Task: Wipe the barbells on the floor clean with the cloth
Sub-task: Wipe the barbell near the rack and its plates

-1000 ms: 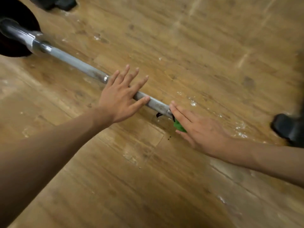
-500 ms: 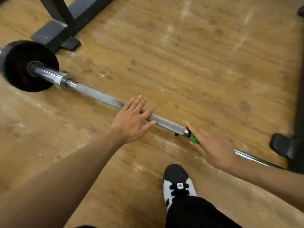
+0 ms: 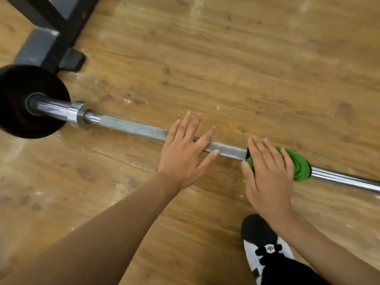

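Observation:
A steel barbell [image 3: 131, 126] lies across the wooden floor, with a black weight plate [image 3: 18, 112] on its left end. My left hand [image 3: 185, 153] rests flat on the bar's middle, fingers straight and spread. A green cloth [image 3: 298, 163] is wrapped over the bar just to the right. My right hand [image 3: 267, 171] presses down on the cloth with straight fingers and covers most of it. Right of the cloth the bar [image 3: 345, 179] runs shiny to the frame's edge.
The dark steel foot of a rack [image 3: 47, 38] stands on the floor at the upper left, just behind the plate. My black and white shoe [image 3: 265, 247] is planted on the floor below my right hand. Worn wooden floor [image 3: 226, 58] stretches beyond the bar.
My view has tilted up and back, bringing the plate, rack foot and shoe into sight. My right hand slid the cloth rightward along the bar, showing more green. The left hand stays flat on the bar.

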Motion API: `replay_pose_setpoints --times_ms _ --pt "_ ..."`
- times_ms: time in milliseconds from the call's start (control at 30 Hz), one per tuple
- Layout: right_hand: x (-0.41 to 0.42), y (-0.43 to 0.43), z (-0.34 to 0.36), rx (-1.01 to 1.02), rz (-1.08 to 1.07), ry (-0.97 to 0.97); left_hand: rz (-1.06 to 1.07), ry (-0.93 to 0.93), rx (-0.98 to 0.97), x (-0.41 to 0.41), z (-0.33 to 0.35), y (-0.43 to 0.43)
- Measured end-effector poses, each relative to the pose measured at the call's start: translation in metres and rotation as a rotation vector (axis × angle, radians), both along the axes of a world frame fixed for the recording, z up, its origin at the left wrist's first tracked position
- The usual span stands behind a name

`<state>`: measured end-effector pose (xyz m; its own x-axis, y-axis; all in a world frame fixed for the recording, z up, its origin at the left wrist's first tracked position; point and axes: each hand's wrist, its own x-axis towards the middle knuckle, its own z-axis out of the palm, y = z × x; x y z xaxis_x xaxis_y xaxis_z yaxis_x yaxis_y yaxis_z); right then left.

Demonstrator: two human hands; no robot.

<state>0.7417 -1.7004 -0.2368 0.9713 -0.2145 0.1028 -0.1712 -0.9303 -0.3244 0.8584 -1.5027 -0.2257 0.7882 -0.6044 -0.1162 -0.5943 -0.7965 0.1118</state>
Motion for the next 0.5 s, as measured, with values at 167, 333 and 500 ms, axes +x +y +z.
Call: replay_pose_setpoints --times_ms 167,333,500 --pt "-0.005 -0.026 -0.009 -0.187 -0.047 -0.026 -0.093 0.018 -0.017 0.017 -0.001 0.003" --pt "-0.041 -0.081 -0.019 -0.246 -0.250 -0.107 -0.132 0.014 -0.084 0.060 0.004 0.028" --pt "-0.029 -0.078 -0.032 -0.169 -0.365 -0.202 -0.059 -0.128 -0.016 0.069 -0.009 0.026"
